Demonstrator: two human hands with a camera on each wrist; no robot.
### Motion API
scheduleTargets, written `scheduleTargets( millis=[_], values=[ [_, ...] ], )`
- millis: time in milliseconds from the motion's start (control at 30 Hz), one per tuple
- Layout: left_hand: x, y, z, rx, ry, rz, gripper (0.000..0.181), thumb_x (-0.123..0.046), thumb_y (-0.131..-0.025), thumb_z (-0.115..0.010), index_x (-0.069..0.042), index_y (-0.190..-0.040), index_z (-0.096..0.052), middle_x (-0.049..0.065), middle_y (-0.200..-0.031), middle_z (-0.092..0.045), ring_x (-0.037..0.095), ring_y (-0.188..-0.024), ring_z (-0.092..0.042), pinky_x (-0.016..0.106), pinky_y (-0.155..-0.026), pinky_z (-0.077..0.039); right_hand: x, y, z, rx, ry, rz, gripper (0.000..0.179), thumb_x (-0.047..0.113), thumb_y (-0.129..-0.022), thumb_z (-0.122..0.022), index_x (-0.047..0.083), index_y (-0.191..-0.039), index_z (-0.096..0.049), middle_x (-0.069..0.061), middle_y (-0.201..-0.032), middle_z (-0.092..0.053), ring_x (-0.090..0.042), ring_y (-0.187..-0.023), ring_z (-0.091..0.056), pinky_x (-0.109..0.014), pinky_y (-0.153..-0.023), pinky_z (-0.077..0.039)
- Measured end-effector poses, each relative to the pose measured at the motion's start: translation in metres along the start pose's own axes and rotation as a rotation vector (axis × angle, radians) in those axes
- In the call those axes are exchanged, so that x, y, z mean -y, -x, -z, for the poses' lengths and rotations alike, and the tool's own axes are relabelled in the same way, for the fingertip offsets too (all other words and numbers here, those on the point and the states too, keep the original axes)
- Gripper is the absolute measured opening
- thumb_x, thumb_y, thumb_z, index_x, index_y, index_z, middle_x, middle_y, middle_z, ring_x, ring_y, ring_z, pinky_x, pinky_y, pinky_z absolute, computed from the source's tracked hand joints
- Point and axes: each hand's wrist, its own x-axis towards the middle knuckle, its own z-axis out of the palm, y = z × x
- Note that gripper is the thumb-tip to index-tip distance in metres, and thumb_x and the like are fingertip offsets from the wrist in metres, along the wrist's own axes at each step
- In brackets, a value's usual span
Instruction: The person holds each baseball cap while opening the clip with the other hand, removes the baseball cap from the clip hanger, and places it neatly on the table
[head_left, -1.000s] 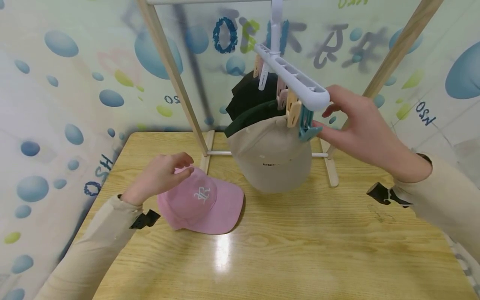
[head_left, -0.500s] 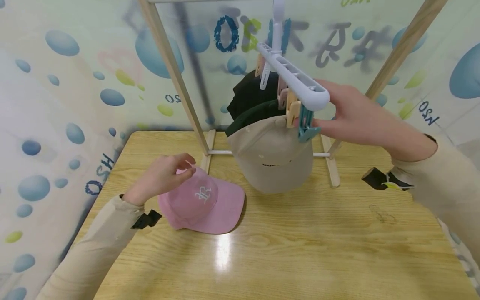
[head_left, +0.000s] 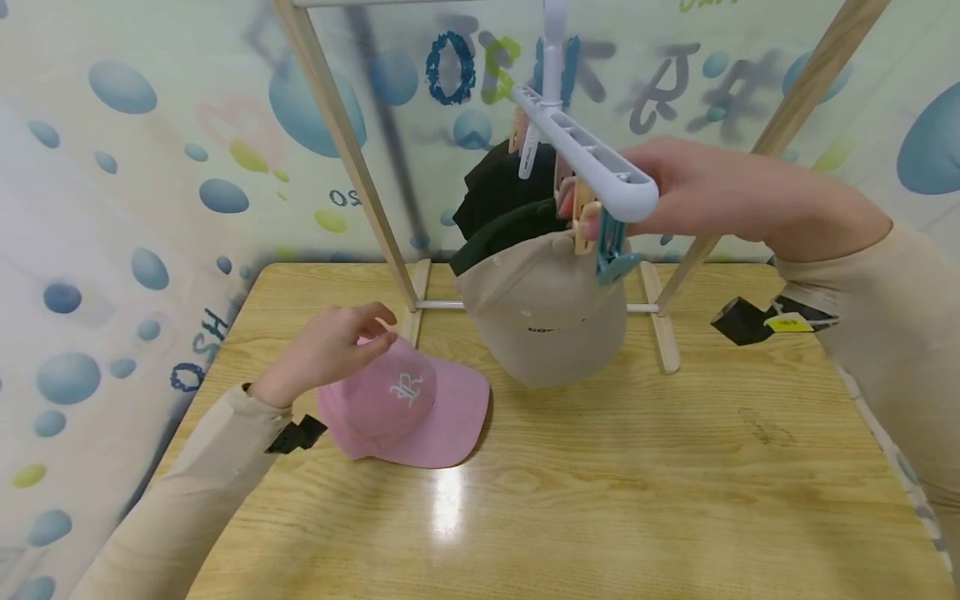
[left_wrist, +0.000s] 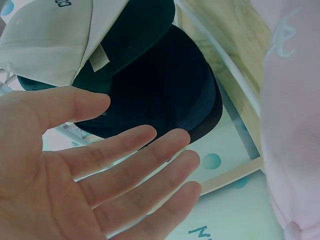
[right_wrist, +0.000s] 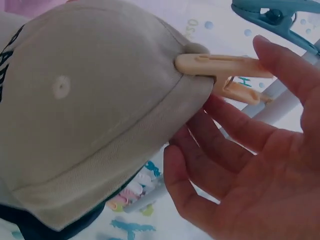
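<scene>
My right hand [head_left: 705, 187] reaches around the end of the white hanger bar [head_left: 588, 154], its thumb and fingers pinching a peach clothespin [right_wrist: 220, 65]. That clothespin clamps the back of a beige cap [head_left: 547, 321]. Behind it hang a dark green cap [head_left: 510, 232] and a black cap [head_left: 502, 179]. A teal clothespin [head_left: 617, 260] sits at the bar's near end, beside my right thumb. On the table lies a pink cap [head_left: 442, 417] with a white letter. Over its crown hovers my left hand [head_left: 322, 354], fingers relaxed and holding nothing.
A wooden stand [head_left: 341, 142] carries the hanger, its feet resting on the wooden table [head_left: 600, 492]. More clothespins, including a white one [head_left: 528, 154], hang farther along the bar. A patterned wall covering [head_left: 195, 275] surrounds the table.
My right hand has moved left and inward, from the teal clothespin past the bar's end to the peach one. My left hand and the caps stay almost in place.
</scene>
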Motion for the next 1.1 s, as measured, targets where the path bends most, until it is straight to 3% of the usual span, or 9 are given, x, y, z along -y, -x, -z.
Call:
scheduleTargets(
  millis=[167,367,533,667,800,1000,1100],
  values=[
    [-0.004,-0.004,0.001,-0.008,-0.008,-0.021,0.021,-0.012,-0.093,-0.061,0.001,-0.110,-0.064,0.013,-0.095,-0.070,0.026,-0.086,-0.068,0.046,-0.075,-0.052,0.008,0.000,0.000,-0.027,-0.065,-0.048,0.023,0.028,-0.096,-0.062,0.010,-0.109,-0.068,0.002,-0.126,-0.055,-0.018,-0.116,-0.045,-0.043,-0.093,-0.034],
    [-0.018,-0.013,-0.001,0.003,-0.009,-0.035,0.019,-0.010,-0.092,-0.059,-0.002,-0.107,-0.064,0.009,-0.095,-0.071,0.023,-0.089,-0.067,0.042,-0.077,-0.053,0.016,0.002,-0.002,-0.063,-0.065,-0.098,0.030,0.038,-0.091,-0.067,0.017,-0.112,-0.068,0.006,-0.123,-0.059,-0.019,-0.116,-0.043,-0.049,-0.097,-0.029],
    [-0.035,-0.020,-0.001,-0.042,-0.021,-0.087,0.023,-0.011,-0.092,-0.060,-0.004,-0.114,-0.062,0.008,-0.107,-0.068,0.025,-0.093,-0.067,0.042,-0.079,-0.052,0.017,-0.003,-0.004,-0.040,-0.081,-0.100,0.034,0.035,-0.090,-0.069,0.013,-0.116,-0.067,0.002,-0.120,-0.062,-0.018,-0.116,-0.044,-0.047,-0.096,-0.032],
    [-0.052,-0.024,0.004,-0.099,-0.035,-0.159,0.037,-0.012,-0.092,-0.062,-0.005,-0.127,-0.053,0.010,-0.123,-0.061,0.025,-0.094,-0.065,0.040,-0.078,-0.051,0.017,-0.006,-0.007,-0.036,-0.068,-0.108,0.036,0.037,-0.091,-0.067,0.011,-0.116,-0.066,0.000,-0.117,-0.064,-0.017,-0.113,-0.046,-0.044,-0.092,-0.035],
    [-0.069,-0.030,0.011,-0.144,-0.030,-0.240,0.044,-0.013,-0.092,-0.063,-0.006,-0.132,-0.050,0.010,-0.128,-0.057,0.023,-0.098,-0.062,0.037,-0.077,-0.051,0.018,-0.007,-0.008,-0.036,-0.056,-0.119,0.037,0.039,-0.091,-0.067,0.012,-0.116,-0.066,0.000,-0.115,-0.065,-0.016,-0.112,-0.048,-0.043,-0.092,-0.036],
    [-0.086,-0.043,0.018,-0.191,-0.007,-0.368,0.041,-0.017,-0.091,-0.066,-0.005,-0.128,-0.054,0.007,-0.121,-0.061,0.017,-0.102,-0.060,0.034,-0.084,-0.047,0.017,-0.009,-0.010,-0.031,-0.037,-0.095,0.034,0.035,-0.093,-0.065,0.010,-0.115,-0.067,-0.001,-0.115,-0.065,-0.015,-0.109,-0.052,-0.042,-0.092,-0.038],
    [-0.092,-0.051,0.022,-0.168,0.014,-0.391,0.038,-0.019,-0.091,-0.068,-0.006,-0.125,-0.057,0.004,-0.116,-0.063,0.014,-0.100,-0.060,0.032,-0.087,-0.046,0.015,-0.010,-0.010,-0.028,-0.036,-0.087,0.031,0.033,-0.094,-0.064,0.010,-0.115,-0.067,-0.001,-0.114,-0.065,-0.015,-0.108,-0.053,-0.042,-0.092,-0.039]
  ],
)
